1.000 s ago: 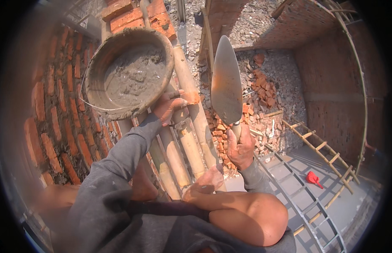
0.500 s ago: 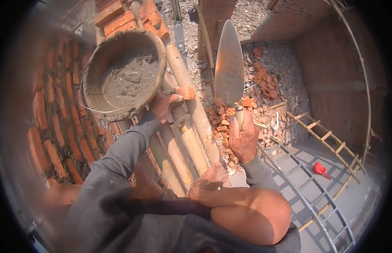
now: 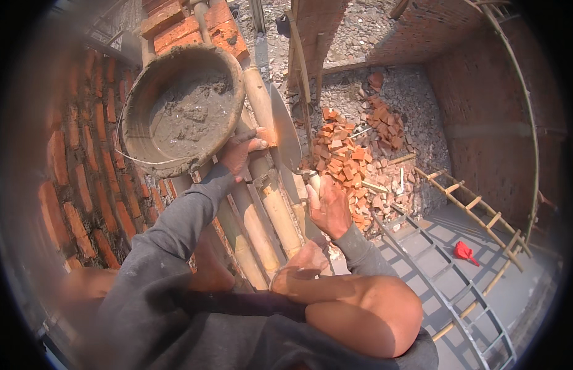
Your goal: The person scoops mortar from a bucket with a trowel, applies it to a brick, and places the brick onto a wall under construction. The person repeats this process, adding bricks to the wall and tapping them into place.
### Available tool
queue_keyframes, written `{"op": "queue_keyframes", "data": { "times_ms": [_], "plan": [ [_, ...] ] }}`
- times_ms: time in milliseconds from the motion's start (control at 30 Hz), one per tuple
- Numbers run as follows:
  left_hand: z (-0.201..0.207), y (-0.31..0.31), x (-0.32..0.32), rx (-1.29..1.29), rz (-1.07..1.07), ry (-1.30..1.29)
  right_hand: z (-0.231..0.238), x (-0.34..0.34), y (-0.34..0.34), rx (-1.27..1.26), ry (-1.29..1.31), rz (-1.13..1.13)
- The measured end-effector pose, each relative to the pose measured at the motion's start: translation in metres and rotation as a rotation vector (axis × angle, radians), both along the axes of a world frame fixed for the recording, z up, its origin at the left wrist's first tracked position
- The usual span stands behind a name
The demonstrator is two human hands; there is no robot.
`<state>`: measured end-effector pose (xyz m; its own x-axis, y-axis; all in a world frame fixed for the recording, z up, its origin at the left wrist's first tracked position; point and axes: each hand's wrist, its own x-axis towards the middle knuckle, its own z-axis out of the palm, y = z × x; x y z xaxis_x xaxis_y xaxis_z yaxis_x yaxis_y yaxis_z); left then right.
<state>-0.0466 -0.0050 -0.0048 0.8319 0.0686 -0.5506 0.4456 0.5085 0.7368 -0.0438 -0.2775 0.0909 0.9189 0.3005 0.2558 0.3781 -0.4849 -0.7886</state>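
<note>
My right hand (image 3: 331, 206) is closed round the handle of a pointed trowel (image 3: 286, 132), its blade upright beside my left hand. Between the fingertips of my left hand (image 3: 239, 152) is a small orange piece of brick (image 3: 263, 134), partly behind the trowel's edge. Whether blade and brick touch, I cannot tell. Close against the left hand stands a round bucket (image 3: 131, 117) with a thin wire handle. Wet grey mortar (image 3: 191, 117) lies inside it and clings to its rim.
Bamboo poles (image 3: 252, 231) run beneath my feet. Stacked bricks (image 3: 178, 31) sit beyond the bucket, and a brick wall (image 3: 86, 197) rises at left. Below on the right are a brick rubble heap (image 3: 345, 154), a metal ladder (image 3: 443, 280), a bamboo ladder (image 3: 474, 200) and a red object (image 3: 465, 253).
My right hand has brought the trowel left and down, from over the rubble to beside the brick piece. My left hand keeps its place by the bucket.
</note>
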Motion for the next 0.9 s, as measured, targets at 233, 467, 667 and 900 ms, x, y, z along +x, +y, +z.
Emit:
{"op": "queue_keyframes", "data": {
  "times_ms": [233, 467, 667, 900],
  "plan": [
    [-0.003, -0.001, -0.002, 0.020, 0.034, 0.018, 0.000, 0.001, -0.010, 0.072, 0.066, -0.059],
    [-0.007, 0.002, -0.004, -0.024, 0.002, -0.044, -0.019, -0.003, -0.014, -0.001, 0.109, -0.048],
    [-0.010, 0.002, -0.008, 0.004, -0.012, 0.005, -0.007, 0.003, -0.015, -0.511, 0.275, 0.239],
    [-0.004, 0.001, -0.002, 0.001, 0.000, 0.003, -0.002, 0.002, -0.009, 0.122, -0.016, -0.044]
  ]
}}
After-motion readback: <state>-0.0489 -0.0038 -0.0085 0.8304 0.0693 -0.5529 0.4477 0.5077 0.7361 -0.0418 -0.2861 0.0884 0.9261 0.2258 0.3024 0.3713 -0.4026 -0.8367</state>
